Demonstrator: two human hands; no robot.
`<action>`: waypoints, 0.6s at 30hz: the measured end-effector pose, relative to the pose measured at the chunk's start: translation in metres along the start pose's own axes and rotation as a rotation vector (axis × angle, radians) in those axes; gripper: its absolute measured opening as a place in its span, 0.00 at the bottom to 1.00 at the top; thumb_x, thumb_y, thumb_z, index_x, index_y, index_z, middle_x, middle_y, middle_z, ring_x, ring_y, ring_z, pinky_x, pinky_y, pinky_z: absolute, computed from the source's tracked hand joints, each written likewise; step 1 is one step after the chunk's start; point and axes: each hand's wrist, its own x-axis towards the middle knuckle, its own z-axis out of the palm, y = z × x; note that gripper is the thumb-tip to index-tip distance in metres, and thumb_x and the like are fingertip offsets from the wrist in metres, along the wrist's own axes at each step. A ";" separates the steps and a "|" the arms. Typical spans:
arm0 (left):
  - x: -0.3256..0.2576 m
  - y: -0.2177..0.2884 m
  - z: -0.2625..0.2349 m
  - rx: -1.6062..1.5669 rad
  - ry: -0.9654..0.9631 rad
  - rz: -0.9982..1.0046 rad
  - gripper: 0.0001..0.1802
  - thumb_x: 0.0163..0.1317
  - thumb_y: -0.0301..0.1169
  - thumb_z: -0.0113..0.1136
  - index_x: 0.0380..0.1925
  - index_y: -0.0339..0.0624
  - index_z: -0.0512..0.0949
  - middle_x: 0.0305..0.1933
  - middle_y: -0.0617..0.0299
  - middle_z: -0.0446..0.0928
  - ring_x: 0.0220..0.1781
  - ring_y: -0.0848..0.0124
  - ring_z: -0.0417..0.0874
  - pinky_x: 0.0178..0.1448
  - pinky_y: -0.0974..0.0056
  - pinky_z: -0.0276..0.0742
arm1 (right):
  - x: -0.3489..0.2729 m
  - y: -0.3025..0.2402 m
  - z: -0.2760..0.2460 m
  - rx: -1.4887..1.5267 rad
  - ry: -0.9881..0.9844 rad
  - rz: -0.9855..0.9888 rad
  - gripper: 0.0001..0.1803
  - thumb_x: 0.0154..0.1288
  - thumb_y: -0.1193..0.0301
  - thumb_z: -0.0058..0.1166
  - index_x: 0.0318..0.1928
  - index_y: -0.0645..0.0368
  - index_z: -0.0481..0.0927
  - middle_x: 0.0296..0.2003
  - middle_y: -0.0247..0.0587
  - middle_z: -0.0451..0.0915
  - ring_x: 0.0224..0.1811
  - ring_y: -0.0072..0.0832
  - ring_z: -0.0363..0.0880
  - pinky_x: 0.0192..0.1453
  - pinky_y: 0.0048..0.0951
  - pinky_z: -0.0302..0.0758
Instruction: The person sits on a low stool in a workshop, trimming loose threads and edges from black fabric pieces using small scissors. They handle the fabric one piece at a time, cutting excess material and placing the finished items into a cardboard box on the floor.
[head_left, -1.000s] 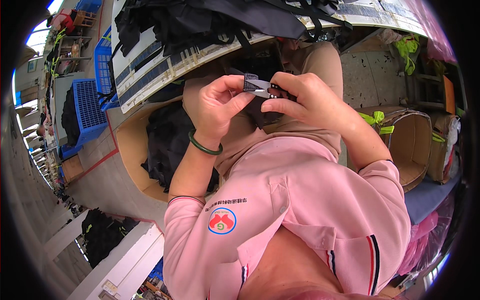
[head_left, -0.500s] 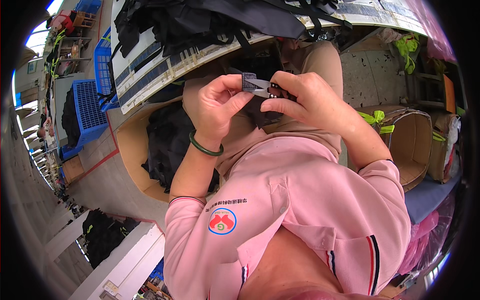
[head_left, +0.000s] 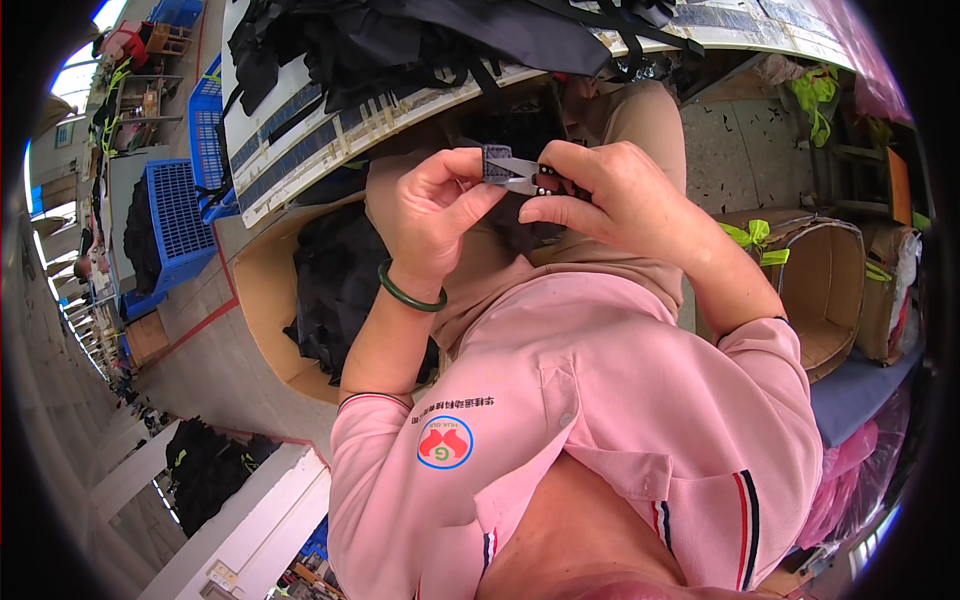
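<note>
Both hands up over my lap, just below the worktable edge (head_left: 330, 150). My left hand (head_left: 435, 215) pinches a small dark strap piece (head_left: 495, 163) between thumb and forefinger. My right hand (head_left: 610, 195) is closed around small thread snips (head_left: 530, 180), blades touching the strap. Green bangle (head_left: 408, 293) on left wrist. Cardboard box (head_left: 262, 290) of black fabric at my left.

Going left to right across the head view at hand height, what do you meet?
Blue plastic crate → open cardboard box of black fabric → left hand → small grey strap piece → right hand → empty cardboard box.
</note>
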 end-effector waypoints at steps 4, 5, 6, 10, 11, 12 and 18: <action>-0.001 -0.001 -0.001 -0.024 0.010 -0.005 0.10 0.56 0.15 0.60 0.38 0.33 0.78 0.41 0.60 0.79 0.42 0.76 0.78 0.51 0.70 0.73 | 0.001 -0.004 -0.004 -0.042 -0.046 0.060 0.23 0.59 0.52 0.60 0.28 0.62 0.73 0.17 0.46 0.75 0.22 0.46 0.76 0.27 0.39 0.70; -0.001 -0.001 -0.001 -0.027 0.009 -0.005 0.10 0.56 0.15 0.60 0.39 0.33 0.78 0.41 0.60 0.79 0.42 0.76 0.78 0.51 0.70 0.74 | 0.001 -0.004 -0.005 -0.048 -0.045 0.059 0.23 0.59 0.52 0.59 0.28 0.62 0.73 0.17 0.46 0.75 0.22 0.46 0.76 0.27 0.39 0.70; 0.000 -0.001 -0.001 -0.032 0.008 -0.005 0.10 0.56 0.15 0.60 0.39 0.33 0.78 0.41 0.59 0.79 0.43 0.76 0.78 0.51 0.70 0.74 | 0.001 -0.004 -0.005 -0.055 -0.044 0.058 0.23 0.59 0.52 0.59 0.28 0.61 0.73 0.17 0.46 0.75 0.22 0.45 0.76 0.26 0.39 0.70; 0.000 0.001 0.002 -0.031 -0.017 0.008 0.11 0.57 0.15 0.60 0.40 0.33 0.78 0.41 0.59 0.80 0.43 0.75 0.79 0.51 0.69 0.75 | 0.001 -0.005 -0.004 -0.114 -0.039 0.031 0.22 0.59 0.52 0.59 0.29 0.60 0.73 0.17 0.44 0.76 0.21 0.43 0.77 0.25 0.38 0.71; 0.000 0.001 0.002 -0.034 -0.020 0.010 0.11 0.57 0.15 0.60 0.41 0.33 0.78 0.41 0.59 0.80 0.43 0.74 0.79 0.52 0.69 0.75 | 0.001 -0.004 -0.002 -0.139 -0.022 0.003 0.22 0.59 0.52 0.59 0.29 0.59 0.73 0.17 0.43 0.76 0.21 0.43 0.77 0.25 0.38 0.71; 0.000 0.001 0.002 -0.037 -0.022 0.013 0.11 0.57 0.15 0.59 0.41 0.32 0.78 0.41 0.58 0.80 0.43 0.74 0.80 0.52 0.68 0.75 | 0.001 -0.004 -0.001 -0.164 -0.005 -0.024 0.21 0.59 0.52 0.59 0.29 0.59 0.73 0.17 0.42 0.76 0.20 0.42 0.77 0.24 0.38 0.71; -0.001 0.005 0.004 -0.008 -0.003 0.000 0.11 0.58 0.16 0.60 0.42 0.32 0.78 0.41 0.56 0.81 0.43 0.73 0.81 0.52 0.68 0.76 | 0.001 0.000 0.002 -0.219 0.071 -0.114 0.22 0.56 0.55 0.63 0.27 0.60 0.70 0.13 0.45 0.69 0.17 0.45 0.72 0.20 0.38 0.65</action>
